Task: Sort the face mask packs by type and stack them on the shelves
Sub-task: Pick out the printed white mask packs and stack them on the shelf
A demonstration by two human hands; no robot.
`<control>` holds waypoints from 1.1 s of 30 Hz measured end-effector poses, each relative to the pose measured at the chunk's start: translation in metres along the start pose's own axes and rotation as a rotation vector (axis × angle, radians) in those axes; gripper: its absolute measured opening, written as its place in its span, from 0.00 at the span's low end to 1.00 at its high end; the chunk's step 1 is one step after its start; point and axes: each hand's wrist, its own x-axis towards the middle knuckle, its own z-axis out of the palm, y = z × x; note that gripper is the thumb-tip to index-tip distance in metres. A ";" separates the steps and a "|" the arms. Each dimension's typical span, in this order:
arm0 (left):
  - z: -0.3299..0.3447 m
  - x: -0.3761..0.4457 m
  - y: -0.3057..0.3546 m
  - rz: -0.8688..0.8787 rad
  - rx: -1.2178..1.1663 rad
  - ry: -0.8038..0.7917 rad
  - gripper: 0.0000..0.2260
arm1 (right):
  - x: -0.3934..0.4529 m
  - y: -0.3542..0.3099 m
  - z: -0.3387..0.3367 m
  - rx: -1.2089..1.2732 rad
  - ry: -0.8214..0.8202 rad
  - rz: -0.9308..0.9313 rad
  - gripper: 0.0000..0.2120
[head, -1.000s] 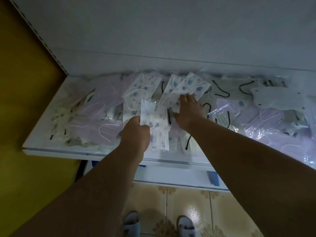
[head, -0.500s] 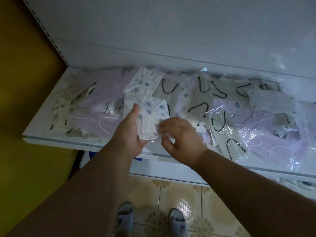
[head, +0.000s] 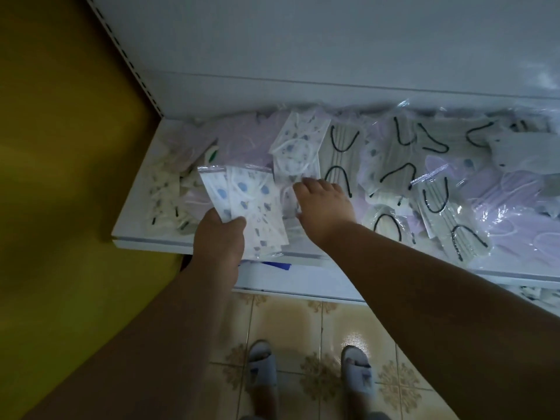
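Note:
My left hand (head: 219, 237) grips a small fan of white face mask packs with blue prints (head: 245, 201), held above the front edge of the white shelf (head: 145, 237). My right hand (head: 324, 207) reaches onto the pile, fingers lying on another blue-print pack (head: 298, 147) at the middle of the shelf. Lilac mask packs (head: 239, 137) lie at the back left. Pale packs with black ear loops (head: 342, 153) spread to the right of my right hand. Whether the right fingers pinch anything is hidden.
A yellow wall (head: 60, 147) closes off the left side. The shelf's white back panel (head: 303, 40) rises behind the pile. More lilac packs (head: 509, 201) lie at the far right. A lower shelf edge (head: 303, 283) and tiled floor with my slippers (head: 263, 368) are below.
My right hand left the packs held in my left hand and reached forward onto the pile. My left hand now shows two or more blue-print packs fanned out.

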 end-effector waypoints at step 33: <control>-0.011 0.035 -0.010 -0.048 0.077 -0.122 0.13 | 0.057 -0.006 -0.002 0.064 0.030 0.302 0.28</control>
